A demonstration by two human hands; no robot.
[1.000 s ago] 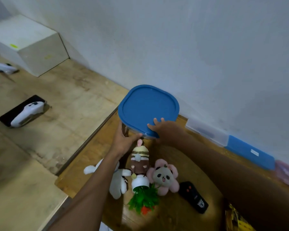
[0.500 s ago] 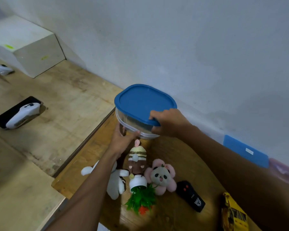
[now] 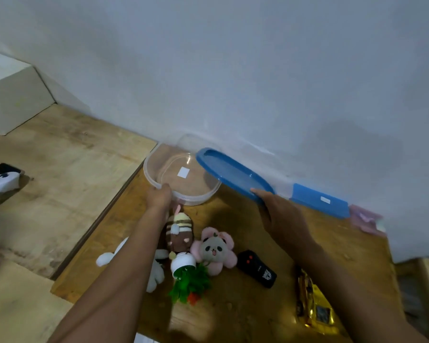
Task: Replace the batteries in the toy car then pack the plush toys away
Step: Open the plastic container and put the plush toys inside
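- The left hand [image 3: 159,197] grips the near rim of the tub [image 3: 151,180], which stands open on the bench [image 3: 344,246] by the wall.
- The plushes lie just on the person's side of the tub, under and beside the left forearm: a white plush [image 3: 105,259], a striped plush [image 3: 180,230] with its top close to the tub wall, and a panda plush [image 3: 217,248].
- Likely next is loading them, and the left hand is the nearer one. They sit straight back from it, toward the person.
- The lid [image 3: 233,173] is off and tilted, its far end over the tub's right rim and its long axis running down-right.
- The right hand [image 3: 280,216] holds the lid's near end, thumb on top, so it is busy until the lid is set down.
- The car [image 3: 313,308] lies near the bench's front right, well apart from the tub.
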